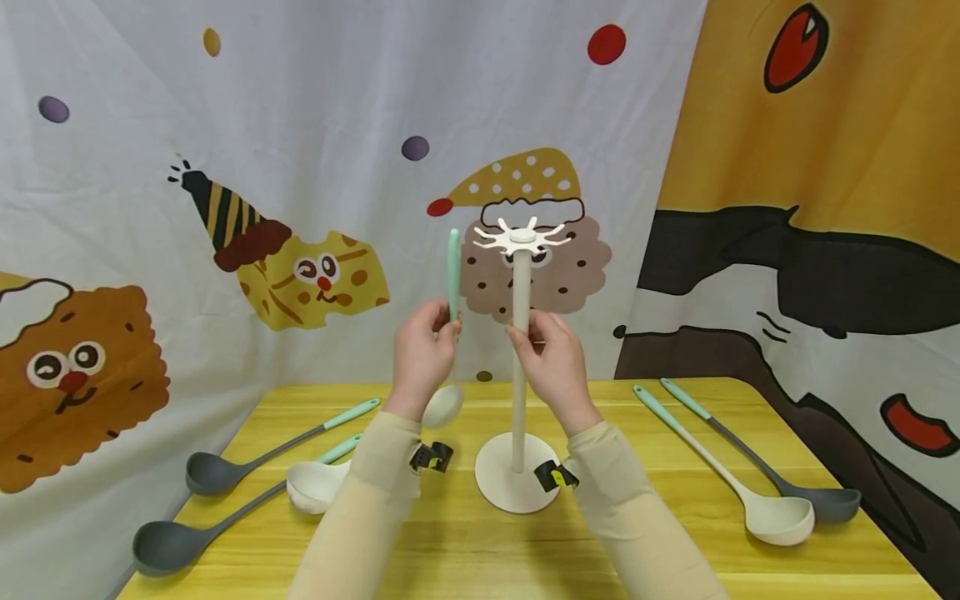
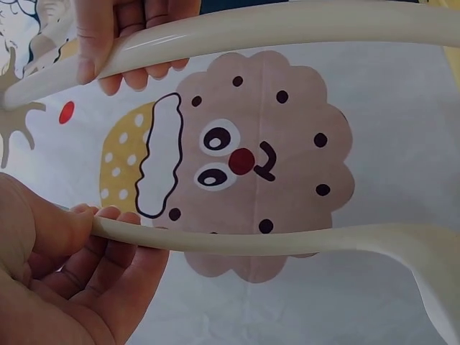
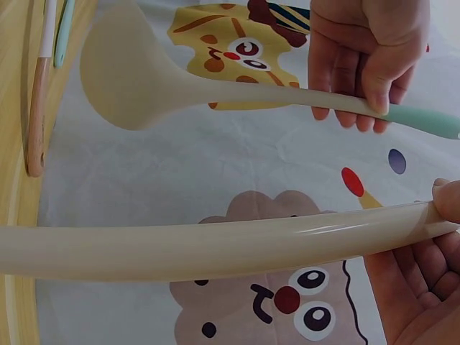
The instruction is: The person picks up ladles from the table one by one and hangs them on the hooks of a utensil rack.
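My left hand (image 1: 422, 357) pinches a white ladle (image 3: 133, 72) where its pale stem meets the mint-green handle (image 1: 453, 267). The ladle hangs upright beside the stand, handle up and bowl (image 1: 441, 407) down, partly hidden behind my left wrist. With thumb and fingers, my right hand (image 1: 555, 362) grips the white pole (image 1: 518, 392) of a utensil stand in its upper half. The stand's top is a ring of several hooks (image 1: 522, 238), with nothing hanging on it. Its round base (image 1: 504, 483) sits on the table.
On the wooden table (image 1: 450, 550), two grey ladles (image 1: 213, 472) and another white ladle (image 1: 315, 487) lie at the left. A white ladle (image 1: 780, 518) and a grey ladle (image 1: 834, 503) lie at the right. A printed curtain (image 1: 337, 100) hangs behind the table.
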Motion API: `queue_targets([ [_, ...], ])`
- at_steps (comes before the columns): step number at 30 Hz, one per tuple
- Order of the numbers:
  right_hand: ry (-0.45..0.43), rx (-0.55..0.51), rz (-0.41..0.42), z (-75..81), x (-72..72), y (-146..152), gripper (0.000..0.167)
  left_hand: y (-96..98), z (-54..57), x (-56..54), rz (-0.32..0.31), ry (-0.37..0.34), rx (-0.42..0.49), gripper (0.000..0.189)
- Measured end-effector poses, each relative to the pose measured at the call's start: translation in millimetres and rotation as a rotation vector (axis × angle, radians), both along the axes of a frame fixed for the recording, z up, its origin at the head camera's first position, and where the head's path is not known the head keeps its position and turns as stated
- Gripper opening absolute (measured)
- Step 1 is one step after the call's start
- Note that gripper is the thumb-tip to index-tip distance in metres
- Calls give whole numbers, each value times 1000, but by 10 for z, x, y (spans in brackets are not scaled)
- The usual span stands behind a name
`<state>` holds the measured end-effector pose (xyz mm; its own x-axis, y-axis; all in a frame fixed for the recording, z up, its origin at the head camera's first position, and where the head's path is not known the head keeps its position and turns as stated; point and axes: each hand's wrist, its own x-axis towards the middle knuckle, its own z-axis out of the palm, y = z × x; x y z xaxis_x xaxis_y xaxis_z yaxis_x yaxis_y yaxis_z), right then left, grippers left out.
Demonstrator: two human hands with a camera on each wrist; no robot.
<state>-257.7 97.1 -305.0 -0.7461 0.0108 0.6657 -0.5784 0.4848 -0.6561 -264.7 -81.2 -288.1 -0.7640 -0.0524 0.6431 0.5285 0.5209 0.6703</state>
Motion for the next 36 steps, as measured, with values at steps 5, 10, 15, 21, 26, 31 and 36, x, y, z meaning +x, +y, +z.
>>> queue_targets([
  [5,8,-4,4,7,16,-2,15,13,45,-14,2,13,-2,9],
  [10,12,0,-2,7,19,-4,17,39,84,-31,-1,7,11,12],
  [15,15,3,-8,3,14,-4,17,67,125,-36,-4,-1,11,10],
  [21,15,5,-11,-7,13,-8,16,103,164,-34,-22,-32,32,9],
  [26,13,3,-9,-9,18,-12,18,125,174,-32,-19,-13,19,10],
  [31,23,0,-9,-11,17,-9,18,147,161,-32,-21,5,8,11],
  [36,26,5,-11,-11,19,-7,17,167,135,-28,-27,9,-2,11],
])
